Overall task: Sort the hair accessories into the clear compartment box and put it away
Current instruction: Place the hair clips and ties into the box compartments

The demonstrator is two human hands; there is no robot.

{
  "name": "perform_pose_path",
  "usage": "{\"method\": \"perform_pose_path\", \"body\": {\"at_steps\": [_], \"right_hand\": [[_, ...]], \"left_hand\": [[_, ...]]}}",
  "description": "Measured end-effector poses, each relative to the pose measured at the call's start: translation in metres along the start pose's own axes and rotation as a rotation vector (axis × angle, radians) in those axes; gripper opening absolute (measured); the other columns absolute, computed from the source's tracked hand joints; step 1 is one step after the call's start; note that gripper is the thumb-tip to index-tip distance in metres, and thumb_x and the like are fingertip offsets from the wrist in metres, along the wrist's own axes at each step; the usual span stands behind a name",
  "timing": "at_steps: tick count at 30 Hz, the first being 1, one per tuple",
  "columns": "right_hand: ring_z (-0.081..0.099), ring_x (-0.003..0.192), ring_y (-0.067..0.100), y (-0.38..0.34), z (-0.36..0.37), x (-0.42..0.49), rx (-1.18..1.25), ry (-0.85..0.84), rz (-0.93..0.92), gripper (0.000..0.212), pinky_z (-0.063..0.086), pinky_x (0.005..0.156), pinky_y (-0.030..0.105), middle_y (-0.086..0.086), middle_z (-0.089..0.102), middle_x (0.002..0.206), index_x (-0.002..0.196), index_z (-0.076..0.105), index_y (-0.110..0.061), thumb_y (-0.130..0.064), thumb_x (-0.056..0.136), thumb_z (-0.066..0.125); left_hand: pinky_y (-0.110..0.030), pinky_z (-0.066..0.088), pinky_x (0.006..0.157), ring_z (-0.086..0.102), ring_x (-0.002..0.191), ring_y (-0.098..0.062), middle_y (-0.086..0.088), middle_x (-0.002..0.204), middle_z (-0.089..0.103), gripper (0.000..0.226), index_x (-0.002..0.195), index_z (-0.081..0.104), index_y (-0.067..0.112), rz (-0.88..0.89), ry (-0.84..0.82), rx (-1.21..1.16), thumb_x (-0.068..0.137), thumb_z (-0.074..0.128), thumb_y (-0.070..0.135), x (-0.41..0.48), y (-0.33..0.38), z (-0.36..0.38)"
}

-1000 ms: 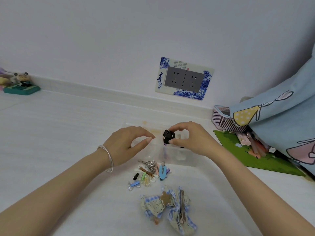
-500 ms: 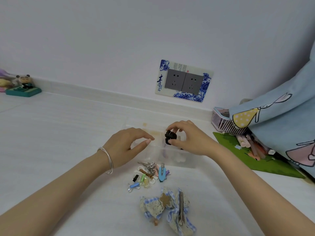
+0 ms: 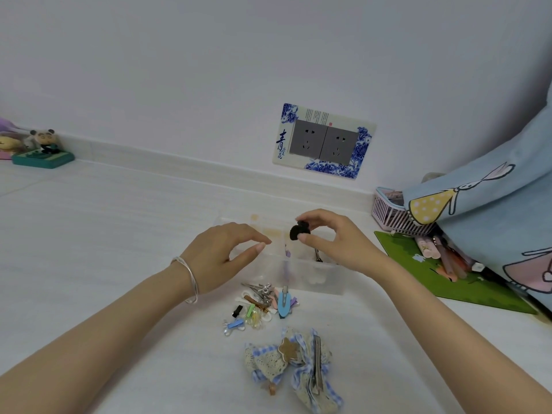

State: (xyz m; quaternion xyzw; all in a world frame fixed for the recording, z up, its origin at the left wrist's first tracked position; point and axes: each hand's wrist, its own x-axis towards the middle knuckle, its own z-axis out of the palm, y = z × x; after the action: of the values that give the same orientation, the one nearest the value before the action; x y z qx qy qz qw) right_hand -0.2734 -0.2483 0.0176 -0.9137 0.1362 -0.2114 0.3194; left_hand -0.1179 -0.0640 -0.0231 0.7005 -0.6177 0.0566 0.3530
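Clear box (image 3: 301, 271) contents blurred behind right hand (image 3: 337, 240)

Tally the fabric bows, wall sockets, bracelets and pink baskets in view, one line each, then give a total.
Fabric bows: 2, one beside the other on the white surface.
Wall sockets: 2, a left one and a right one in one plate.
Bracelets: 1, on the left wrist.
Pink baskets: 1.
Total: 6.
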Motion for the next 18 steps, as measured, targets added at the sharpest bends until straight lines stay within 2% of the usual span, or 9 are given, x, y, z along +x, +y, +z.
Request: {"method": "perform_pose_path", "body": {"at_steps": [2, 5, 7, 8, 10, 13, 18], "right_hand": [[0.056, 0.104, 0.001, 0.0, 0.002, -0.001, -0.034, -0.029, 0.011, 0.029, 0.039, 0.086, 0.011, -0.007, 0.065, 0.107, 0.108, 0.061, -0.024, -0.023, 0.081, 0.07], [0.054, 0.102, -0.008, -0.001, -0.001, -0.003, -0.124, -0.113, 0.004, 0.029, 0.035, 0.087, 0.009, -0.013, 0.065, 0.105, 0.109, 0.063, -0.026, -0.025, 0.081, 0.07], [0.053, 0.103, -0.008, -0.002, -0.004, -0.004, -0.133, -0.111, 0.009, 0.025, 0.034, 0.097, 0.017, -0.017, 0.066, 0.103, 0.109, 0.066, -0.028, -0.029, 0.084, 0.066], [0.052, 0.104, -0.009, -0.002, -0.004, -0.005, -0.146, -0.091, 0.005, 0.022, 0.03, 0.105, 0.024, -0.02, 0.066, 0.103, 0.108, 0.067, -0.029, -0.03, 0.086, 0.063], [0.046, 0.106, -0.013, 0.0, -0.004, -0.008, -0.189, -0.068, -0.01, 0.018, 0.011, 0.115, 0.032, -0.026, 0.061, 0.104, 0.105, 0.067, -0.031, -0.033, 0.09, 0.056], [0.042, 0.12, -0.003, 0.002, 0.0, -0.011, -0.242, -0.087, -0.035, 0.024, -0.005, 0.117, 0.035, -0.02, 0.063, 0.111, 0.101, 0.07, -0.033, -0.038, 0.094, 0.047], [0.027, 0.135, 0.004, -0.002, 0.001, -0.012, -0.419, -0.111, -0.071, 0.04, -0.011, 0.116, 0.038, -0.013, 0.054, 0.129, 0.099, 0.072, -0.032, -0.043, 0.097, 0.034]], "left_hand": [[-0.025, 0.047, 0.083, 0.054, 0.099, 0.002, 0.021, 0.108, 0.062, 0.039, 0.108, 0.059, 0.038, -0.001, -0.001, 0.005, 0.088, 0.029, 0.053, 0.0, -0.001, 0.0], [-0.024, 0.046, 0.082, 0.053, 0.099, 0.002, 0.021, 0.108, 0.062, 0.038, 0.108, 0.059, 0.038, 0.002, 0.0, 0.008, 0.088, 0.03, 0.053, 0.0, -0.001, 0.0], [-0.024, 0.047, 0.082, 0.054, 0.099, 0.002, 0.021, 0.108, 0.062, 0.039, 0.108, 0.059, 0.038, 0.002, 0.002, 0.005, 0.087, 0.03, 0.053, 0.0, -0.001, 0.0], [-0.024, 0.047, 0.082, 0.054, 0.099, 0.002, 0.021, 0.108, 0.062, 0.039, 0.108, 0.059, 0.037, 0.003, 0.002, 0.005, 0.087, 0.03, 0.054, 0.001, -0.001, 0.0], [-0.025, 0.047, 0.082, 0.054, 0.099, 0.002, 0.021, 0.108, 0.062, 0.039, 0.108, 0.059, 0.037, 0.005, 0.005, 0.005, 0.087, 0.03, 0.053, 0.001, -0.001, 0.0], [-0.026, 0.047, 0.082, 0.054, 0.098, 0.001, 0.021, 0.106, 0.063, 0.04, 0.106, 0.06, 0.037, -0.001, 0.015, -0.012, 0.086, 0.03, 0.054, 0.0, 0.0, 0.001], [-0.024, 0.046, 0.081, 0.053, 0.098, 0.002, 0.022, 0.106, 0.062, 0.041, 0.106, 0.06, 0.037, -0.001, 0.016, -0.008, 0.086, 0.03, 0.054, 0.0, 0.001, 0.0]]}}
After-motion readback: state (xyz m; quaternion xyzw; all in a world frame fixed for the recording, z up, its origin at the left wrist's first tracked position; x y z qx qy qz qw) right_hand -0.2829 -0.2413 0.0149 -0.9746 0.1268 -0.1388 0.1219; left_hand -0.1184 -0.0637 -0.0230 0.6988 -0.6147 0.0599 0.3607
